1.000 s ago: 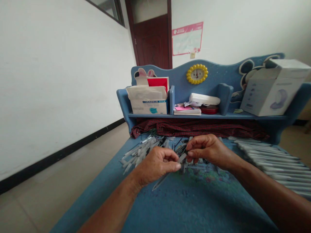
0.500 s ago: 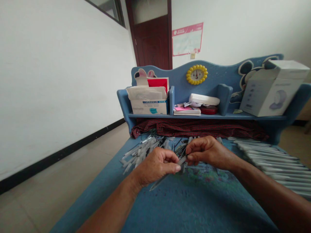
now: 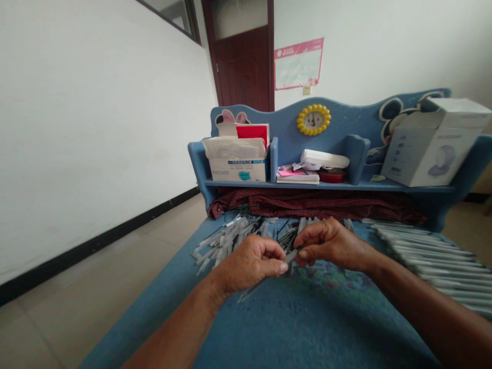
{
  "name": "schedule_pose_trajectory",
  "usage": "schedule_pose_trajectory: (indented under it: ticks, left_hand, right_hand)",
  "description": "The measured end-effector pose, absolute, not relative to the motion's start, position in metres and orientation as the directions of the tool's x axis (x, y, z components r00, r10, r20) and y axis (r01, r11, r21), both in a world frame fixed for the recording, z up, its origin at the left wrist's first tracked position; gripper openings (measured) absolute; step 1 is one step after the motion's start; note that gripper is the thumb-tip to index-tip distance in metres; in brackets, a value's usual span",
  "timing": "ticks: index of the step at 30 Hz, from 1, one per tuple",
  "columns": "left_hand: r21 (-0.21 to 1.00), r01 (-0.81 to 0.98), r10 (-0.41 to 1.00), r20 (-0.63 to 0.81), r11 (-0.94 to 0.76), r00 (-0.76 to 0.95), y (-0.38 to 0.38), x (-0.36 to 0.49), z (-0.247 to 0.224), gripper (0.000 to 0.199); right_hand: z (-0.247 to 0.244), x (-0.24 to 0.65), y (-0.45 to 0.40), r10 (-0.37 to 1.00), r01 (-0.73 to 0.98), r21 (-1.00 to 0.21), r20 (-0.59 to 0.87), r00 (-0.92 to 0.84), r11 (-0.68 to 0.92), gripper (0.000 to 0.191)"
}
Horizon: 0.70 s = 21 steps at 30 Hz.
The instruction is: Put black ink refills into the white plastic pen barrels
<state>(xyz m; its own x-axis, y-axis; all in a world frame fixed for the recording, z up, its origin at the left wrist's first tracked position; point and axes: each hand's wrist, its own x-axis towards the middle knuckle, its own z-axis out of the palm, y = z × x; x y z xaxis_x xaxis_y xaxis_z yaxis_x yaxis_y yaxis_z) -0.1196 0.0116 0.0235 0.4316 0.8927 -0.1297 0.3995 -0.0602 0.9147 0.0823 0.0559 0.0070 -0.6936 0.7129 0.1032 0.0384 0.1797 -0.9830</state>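
Note:
My left hand [image 3: 255, 264] is closed in a pinch around a pen [image 3: 291, 255] with a translucent grey barrel. The pen's lower end juts out below the palm, slanting toward the left. My right hand [image 3: 326, 243] pinches the pen's upper end between thumb and fingers. Whether a smaller part also sits in those fingertips I cannot make out. Behind the left hand lies a loose heap of translucent pen pieces [image 3: 223, 238]. Thin dark sticks like pen refills [image 3: 286, 236] lie just beyond both hands, partly hidden by them.
Right of my right arm, several pens [image 3: 434, 261] lie side by side in a row. The blue table [image 3: 269, 333] ends in a raised shelf [image 3: 403, 186] holding a mask box [image 3: 246, 170], papers [image 3: 295, 177] and a white carton [image 3: 418, 148]. Checked cloth [image 3: 319, 203] lies beneath.
The view has shifted slightly. Both hands keep the same hold on the pen, and a little more of the barrel shows between them.

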Motion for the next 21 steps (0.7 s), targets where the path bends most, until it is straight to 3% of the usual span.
schedule_pose_trajectory:
  ticks: [10,18,21]
  left_hand:
    - [0.81,0.544,0.903,-0.045,-0.216,0.426,0.0105,-0.1146,0.0244,0.009]
    - [0.812,0.542,0.9,-0.05,-0.217,0.434,0.0098,-0.1151,0.026,0.009]
    - [0.815,0.543,0.912,-0.047,-0.2,0.407,0.0106,-0.1159,0.0266,0.009]
  right_hand:
    - [0.0066,0.0845,0.0558,0.708,0.179,-0.962,0.02,-0.706,0.206,0.026]
    - [0.0085,0.0843,0.0545,0.677,0.272,-0.916,-0.001,-0.736,0.295,0.042]
    - [0.0111,0.0876,0.0563,0.667,0.232,-0.923,0.035,-0.745,0.307,0.035]
